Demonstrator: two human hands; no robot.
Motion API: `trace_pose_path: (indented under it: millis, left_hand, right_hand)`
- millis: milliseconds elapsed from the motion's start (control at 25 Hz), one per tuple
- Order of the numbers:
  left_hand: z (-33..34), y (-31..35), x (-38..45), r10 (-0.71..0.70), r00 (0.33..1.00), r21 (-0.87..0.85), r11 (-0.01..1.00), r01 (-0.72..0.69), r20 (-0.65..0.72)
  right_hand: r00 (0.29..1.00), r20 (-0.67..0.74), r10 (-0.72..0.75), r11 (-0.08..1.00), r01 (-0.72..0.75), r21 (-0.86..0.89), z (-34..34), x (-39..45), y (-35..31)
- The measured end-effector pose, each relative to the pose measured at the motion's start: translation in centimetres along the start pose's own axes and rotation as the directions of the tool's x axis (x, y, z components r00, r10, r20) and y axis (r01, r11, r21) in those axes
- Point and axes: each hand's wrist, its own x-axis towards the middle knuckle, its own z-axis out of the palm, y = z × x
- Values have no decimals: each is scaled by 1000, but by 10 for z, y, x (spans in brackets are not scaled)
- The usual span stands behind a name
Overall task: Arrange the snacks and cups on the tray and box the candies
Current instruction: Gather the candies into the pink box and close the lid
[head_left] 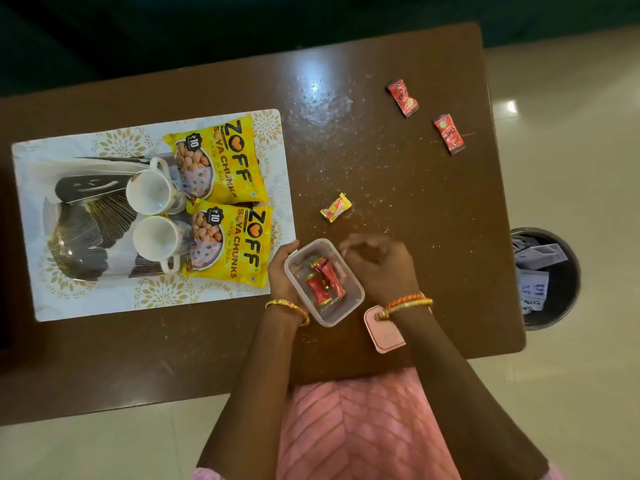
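Note:
A clear plastic box (337, 315) sits on the brown table with red candies (323, 282) inside. My left hand (282, 271) grips the box's left side. My right hand (379, 263) hovers at its far right edge, fingers curled; nothing shows in them. A yellow candy (336, 207) lies just beyond the box. Two red candies (402, 97) (449, 133) lie at the far right. On the steel tray (79, 251) to the left stand two white cups (150, 191) (157, 239). Beside them lie two yellow snack packets (225, 164) (235, 247).
A white patterned mat (156, 292) lies under the tray. A pink lid (384, 329) rests near the table's front edge under my right wrist. A dark bin (543, 278) with paper stands on the floor right of the table.

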Motion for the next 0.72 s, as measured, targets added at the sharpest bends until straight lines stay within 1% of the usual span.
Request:
trace_pose_path:
  millis: [40,80,120,160,240,280,320,400,600,680,720]
  left_hand:
    - [-2,1,0,-2,1000,-1,1000,2,-13]
    - [-3,3,1,-4,1000,-5,1000,4,-21]
    - [-5,3,1,-5,1000,-11,1000,5,-24]
    - [-6,4,1,-4,1000,-20,1000,4,-25]
    - [-9,4,3,-4,1000,-35,999,3,-23]
    - [-10,4,2,-5,1000,-40,999,5,-19]
    - [-10,4,2,-7,1000,-41,999,6,-16]
    - [-10,4,2,-11,1000,-40,999,10,-23]
    - [-7,5,2,-19,1000,-15,1000,19,-19]
    - [-7,6,2,-34,999,-7,999,34,-12]
    - [-7,6,2,-40,999,-4,999,39,-10]
  right_hand:
    - [998,-32,-55,997,53,-49,0,13,-7]
    - [990,-28,-139,978,132,-162,1,29,-12]
    - [974,23,-224,926,221,-306,3,46,-15]
    - [953,107,-285,845,302,-442,5,63,-19]
    - [915,264,-305,671,404,-622,9,89,-22]
    - [906,309,-288,615,423,-665,11,96,-23]
    - [904,328,-274,589,427,-686,11,102,-22]
    - [915,318,-249,603,403,-688,11,107,-20]
    - [959,203,-200,762,282,-583,12,100,-8]
    - [974,153,-165,846,219,-486,10,87,-4]
    - [985,111,-133,899,167,-405,6,77,-5]
